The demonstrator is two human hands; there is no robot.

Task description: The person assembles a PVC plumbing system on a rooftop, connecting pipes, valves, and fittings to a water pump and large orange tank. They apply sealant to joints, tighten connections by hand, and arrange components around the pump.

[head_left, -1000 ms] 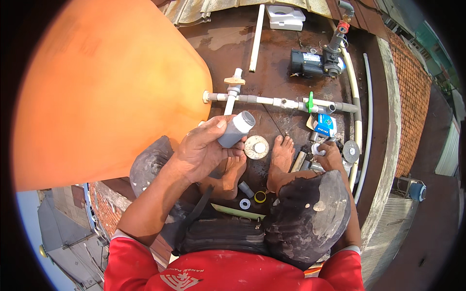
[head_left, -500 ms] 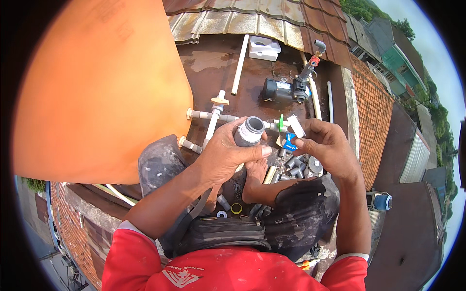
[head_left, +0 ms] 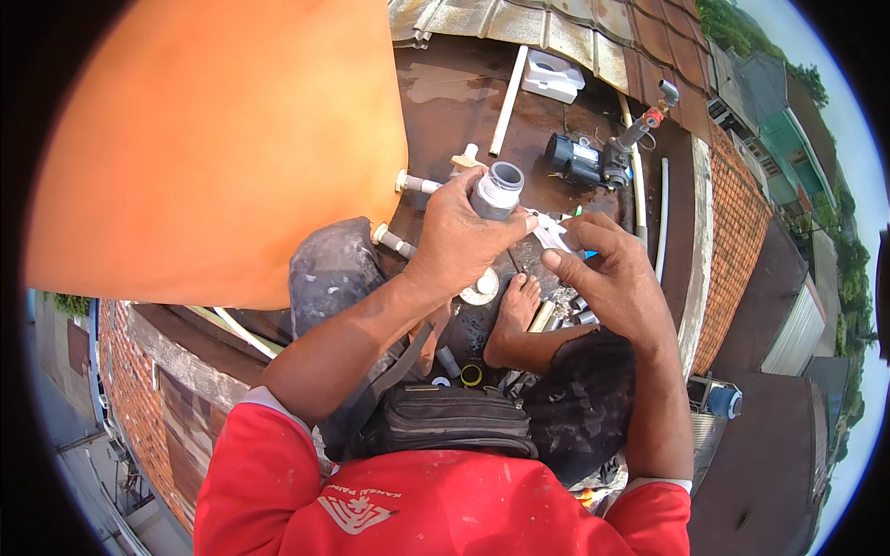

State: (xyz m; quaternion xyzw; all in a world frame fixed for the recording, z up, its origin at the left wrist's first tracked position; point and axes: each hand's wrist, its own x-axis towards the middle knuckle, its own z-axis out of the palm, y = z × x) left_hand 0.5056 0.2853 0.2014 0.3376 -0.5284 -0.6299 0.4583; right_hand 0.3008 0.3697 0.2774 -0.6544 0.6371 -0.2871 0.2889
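Fingers (head_left: 464, 227) of the left hand (head_left: 459, 241) wrapped tight round a grey threaded pipe fitting (head_left: 496, 190), open mouth tipped up toward one o'clock. Fingertips (head_left: 556, 261) of the right hand (head_left: 612, 278) pinched together on a strip of white thread tape (head_left: 553, 234), drawn across to the fitting's lower end. Fitting held just above centre of the view, over the wet brown roof slab (head_left: 464, 102), hands near each other, joined only by the tape.

At nine to eleven o'clock, a big orange water tank (head_left: 213, 148), with white outlet stubs (head_left: 394, 241) poking from its wall just left of the held fitting. At twelve o'clock, a loose white pipe (head_left: 508, 100) lying on the slab beside a white box (head_left: 553, 76). At one o'clock, a dark pump (head_left: 575, 159) with a red-handled valve (head_left: 654, 119) on the riser next to it. Below the hands, a bare foot (head_left: 514, 315) flat on the slab, a white disc (head_left: 480, 289) just left of it, small fittings scattered near. At six o'clock, a black waist bag (head_left: 445, 417) over a red shirt (head_left: 436, 500).
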